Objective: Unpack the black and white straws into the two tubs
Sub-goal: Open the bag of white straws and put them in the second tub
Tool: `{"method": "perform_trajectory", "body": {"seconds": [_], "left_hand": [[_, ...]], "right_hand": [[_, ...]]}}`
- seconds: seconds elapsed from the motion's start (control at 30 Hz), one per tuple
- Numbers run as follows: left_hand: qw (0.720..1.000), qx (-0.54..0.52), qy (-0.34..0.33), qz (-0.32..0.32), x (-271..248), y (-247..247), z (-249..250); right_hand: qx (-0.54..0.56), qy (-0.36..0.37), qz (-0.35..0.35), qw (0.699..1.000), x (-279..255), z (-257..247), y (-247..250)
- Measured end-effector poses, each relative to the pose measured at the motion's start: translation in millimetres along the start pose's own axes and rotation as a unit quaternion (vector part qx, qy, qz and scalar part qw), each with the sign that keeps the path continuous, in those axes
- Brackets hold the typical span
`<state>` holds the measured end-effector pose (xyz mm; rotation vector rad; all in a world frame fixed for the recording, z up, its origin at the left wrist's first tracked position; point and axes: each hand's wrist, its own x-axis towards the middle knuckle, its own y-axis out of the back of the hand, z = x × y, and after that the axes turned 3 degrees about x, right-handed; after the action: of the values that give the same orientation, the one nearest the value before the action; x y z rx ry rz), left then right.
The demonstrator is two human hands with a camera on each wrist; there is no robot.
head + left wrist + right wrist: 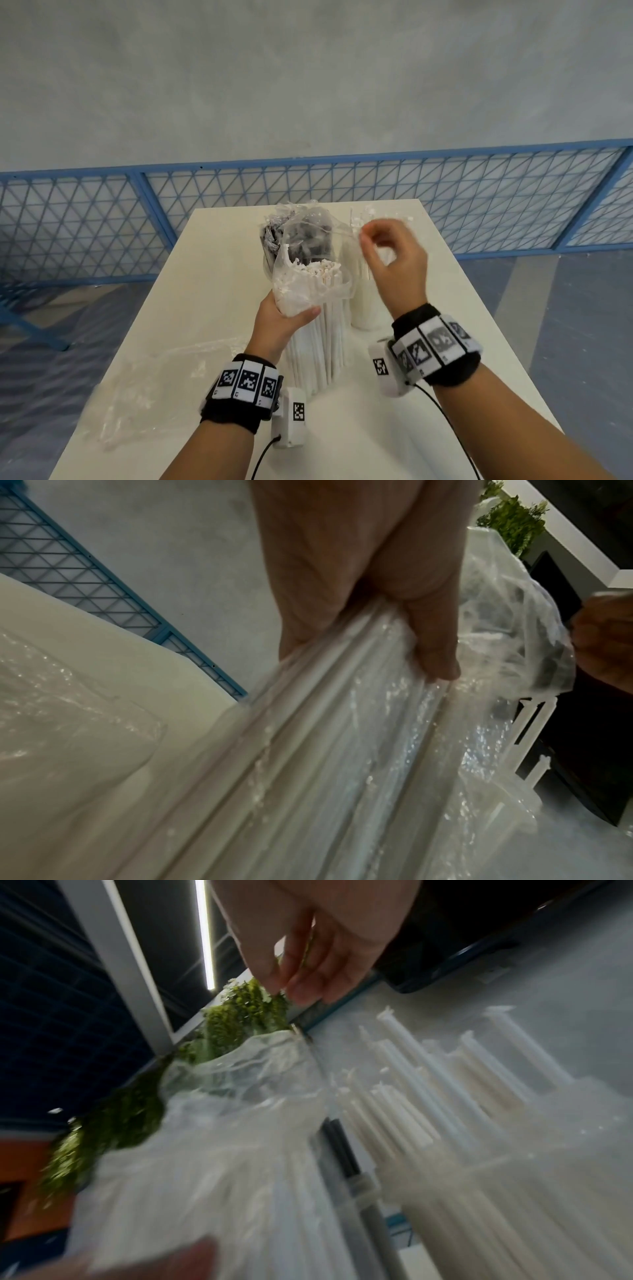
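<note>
Crumpled clear plastic wrap (144,387) lies near-left on white table (428,377). Left hand (281,325) grips upright bundle of white paper-wrapped straws (322,346) in clear plastic bag (308,291), fingers curled round it, table centre. Right hand (394,263) pinches bag's torn top edge, thumb and forefinger. Just right: translucent tub of white straws (364,308). Behind bundle: tub of black straws (301,246).

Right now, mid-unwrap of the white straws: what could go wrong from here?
1. The left hand grips the white straw bundle only near its top; once the clear wrap loosens, straws could fan out across the table.
2. The right hand pinches the wrap's thin edge; it may tear instead of peeling.
3. The tub of black straws stands just behind; a tug might knock it.
</note>
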<state>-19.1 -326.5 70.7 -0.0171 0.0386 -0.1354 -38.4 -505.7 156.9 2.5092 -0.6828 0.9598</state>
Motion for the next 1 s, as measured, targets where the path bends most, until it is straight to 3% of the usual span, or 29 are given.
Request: {"method": "perform_trajectory", "body": {"seconds": [0.13, 0.3, 0.57, 0.77, 1.0], "left_hand": [[1.0, -0.006, -0.018, -0.008, -3, 0, 2], [0.999, -0.001, -0.033, -0.008, -9, 0, 2], [0.997, 0.018, -0.061, -0.033, -13, 2, 3], [0.997, 0.008, -0.063, -0.039, -14, 3, 0], [0.997, -0.014, -0.063, -0.033, -14, 7, -1]], "right_hand": [[-0.026, -0.036, -0.163, 0.986, -32, 5, -17], [-0.043, -0.09, -0.224, 0.97, -39, 12, -22], [-0.056, -0.14, -0.232, 0.961, -35, 7, -26], [-0.105, -0.177, -0.349, 0.914, -28, 5, -18], [0.02, -0.091, -0.275, 0.957, -47, 8, -22]]}}
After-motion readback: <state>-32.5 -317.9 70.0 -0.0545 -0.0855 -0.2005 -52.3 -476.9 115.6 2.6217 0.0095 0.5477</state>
